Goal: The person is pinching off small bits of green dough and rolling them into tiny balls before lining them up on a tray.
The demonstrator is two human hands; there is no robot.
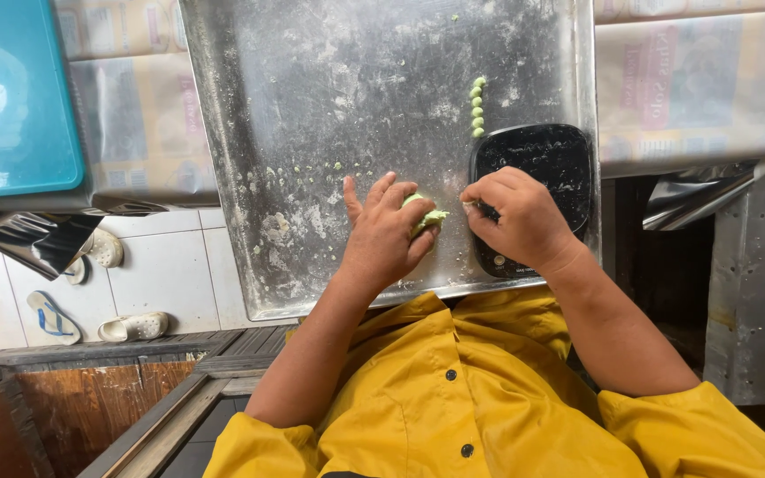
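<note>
Yellow shirt [489,398] below; left hand [387,232] grips green dough lump [427,215] (on floury tray [312,133]), right hand [520,217] pinches a bit

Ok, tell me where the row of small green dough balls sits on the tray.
The row of green dough balls sits on the metal tray's far right part, just beyond the black scale, ahead of the right hand.

You had two hands on one metal tray [312,106]: the left hand [387,232] and the right hand [520,217]. One lump of green dough [428,217], one black scale [546,159], six small dough balls [477,106], one teal lid [11,97], and four sandals [104,292] were there.
</note>
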